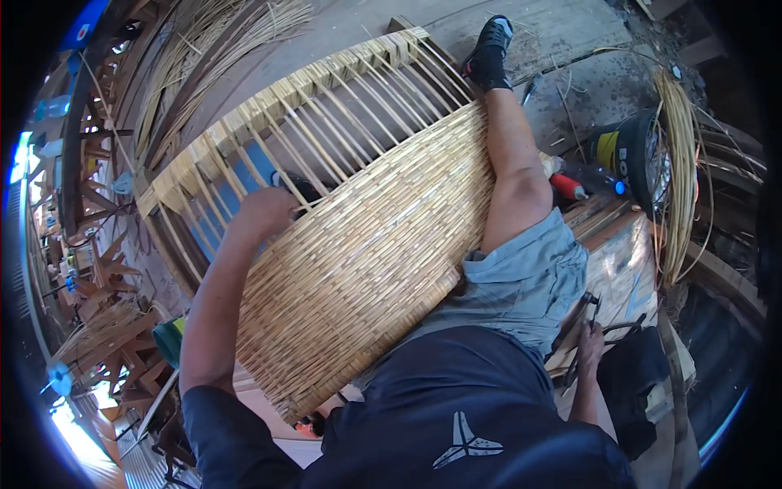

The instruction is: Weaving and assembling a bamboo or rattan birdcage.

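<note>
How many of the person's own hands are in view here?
2: the left hand rests on the woven rattan panel at its unfinished ribs; the right hand reaches metal pliers at lower right.

Single head-worn fisheye, steeply downward, close over lap.

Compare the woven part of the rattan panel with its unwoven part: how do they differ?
The woven part is a dense, closed surface of tight strips; the unwoven part shows only bare ribs with open gaps. The woven part lies nearer the person, across the lap; the unwoven part is farther away. The left hand rests where they meet. Both share one pale straw colour.
</note>
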### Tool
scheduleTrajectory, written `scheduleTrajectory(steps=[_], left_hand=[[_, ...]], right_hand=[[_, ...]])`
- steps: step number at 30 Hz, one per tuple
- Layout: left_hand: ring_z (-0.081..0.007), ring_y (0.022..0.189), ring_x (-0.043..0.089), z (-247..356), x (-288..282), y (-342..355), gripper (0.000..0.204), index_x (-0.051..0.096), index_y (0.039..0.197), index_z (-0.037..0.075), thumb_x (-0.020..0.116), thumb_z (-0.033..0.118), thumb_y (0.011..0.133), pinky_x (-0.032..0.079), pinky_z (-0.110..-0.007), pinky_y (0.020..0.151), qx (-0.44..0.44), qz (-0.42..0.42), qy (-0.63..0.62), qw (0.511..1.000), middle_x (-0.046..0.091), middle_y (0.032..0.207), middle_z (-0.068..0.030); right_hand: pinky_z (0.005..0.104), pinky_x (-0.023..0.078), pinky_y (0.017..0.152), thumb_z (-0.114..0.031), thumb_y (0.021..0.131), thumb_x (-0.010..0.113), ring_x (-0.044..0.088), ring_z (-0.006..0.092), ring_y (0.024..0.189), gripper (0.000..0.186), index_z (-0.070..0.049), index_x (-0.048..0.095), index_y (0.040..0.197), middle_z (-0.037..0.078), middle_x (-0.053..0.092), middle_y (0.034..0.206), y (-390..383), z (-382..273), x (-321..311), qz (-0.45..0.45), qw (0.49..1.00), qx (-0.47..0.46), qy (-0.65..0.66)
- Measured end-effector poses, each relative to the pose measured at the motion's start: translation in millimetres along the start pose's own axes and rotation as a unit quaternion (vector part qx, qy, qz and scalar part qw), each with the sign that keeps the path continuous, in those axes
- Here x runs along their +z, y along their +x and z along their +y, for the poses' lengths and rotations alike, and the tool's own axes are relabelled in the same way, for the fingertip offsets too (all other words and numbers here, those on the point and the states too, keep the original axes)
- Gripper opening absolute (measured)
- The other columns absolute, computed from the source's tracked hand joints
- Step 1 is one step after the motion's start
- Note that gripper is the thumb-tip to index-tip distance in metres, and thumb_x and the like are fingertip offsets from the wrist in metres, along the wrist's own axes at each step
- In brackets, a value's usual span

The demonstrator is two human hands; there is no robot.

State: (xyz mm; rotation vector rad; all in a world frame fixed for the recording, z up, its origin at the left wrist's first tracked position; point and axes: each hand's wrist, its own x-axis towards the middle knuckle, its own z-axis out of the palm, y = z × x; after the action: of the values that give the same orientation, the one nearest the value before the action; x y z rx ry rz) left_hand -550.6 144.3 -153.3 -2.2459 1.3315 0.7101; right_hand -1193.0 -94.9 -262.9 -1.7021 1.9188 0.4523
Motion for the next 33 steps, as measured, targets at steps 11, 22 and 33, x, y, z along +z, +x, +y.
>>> scheduleTrajectory(steps=[11, 22, 33], left_hand=[[-0.0377, 0.075, 0.064, -1.3, 44.1, 10.7, 0.021, 0.066, 0.084, 0.005, 0.051, 0.019, 0.084, 0.049, -0.049, 0.065, -0.084, 0.077, 0.08, 0.99, 0.064, 0.079, -0.0205], [-0.0418, 0.087, 0.061, 47.5, 3.9, -17.1, 0.03, 0.059, 0.101, 0.0, 0.054, 0.026, 0.086, 0.048, -0.05, 0.077, -0.093, 0.064, 0.016, 0.994, 0.063, 0.099, -0.023], [-0.0452, 0.087, 0.059, 91.9, 7.0, -41.5, 0.045, 0.047, 0.115, -0.004, 0.06, 0.026, 0.085, 0.047, -0.051, 0.074, -0.096, 0.038, -0.048, 0.993, 0.056, 0.112, -0.0249]], right_hand=[[0.0489, 0.047, 0.082, -0.037, 0.083, 0.057, 0.061, 0.0423, 0.092, 0.041, -0.001, 0.059, 0.103, 0.027, 0.064, 0.095, -10.7, -23.4, -7.7, -0.006, 0.998, 0.05, 0.049], [0.0438, 0.038, 0.098, -0.037, 0.086, 0.06, 0.047, 0.0385, 0.113, 0.054, 0.001, 0.049, 0.122, 0.022, 0.051, 0.122, -33.2, -7.5, -8.5, 0.098, 0.991, -0.061, -0.067], [0.0407, 0.046, 0.087, -0.015, 0.088, 0.056, 0.059, 0.0335, 0.1, 0.028, -0.002, 0.058, 0.114, 0.02, 0.061, 0.105, 75.4, -4.8, -80.4, 0.346, 0.917, -0.095, 0.172]])
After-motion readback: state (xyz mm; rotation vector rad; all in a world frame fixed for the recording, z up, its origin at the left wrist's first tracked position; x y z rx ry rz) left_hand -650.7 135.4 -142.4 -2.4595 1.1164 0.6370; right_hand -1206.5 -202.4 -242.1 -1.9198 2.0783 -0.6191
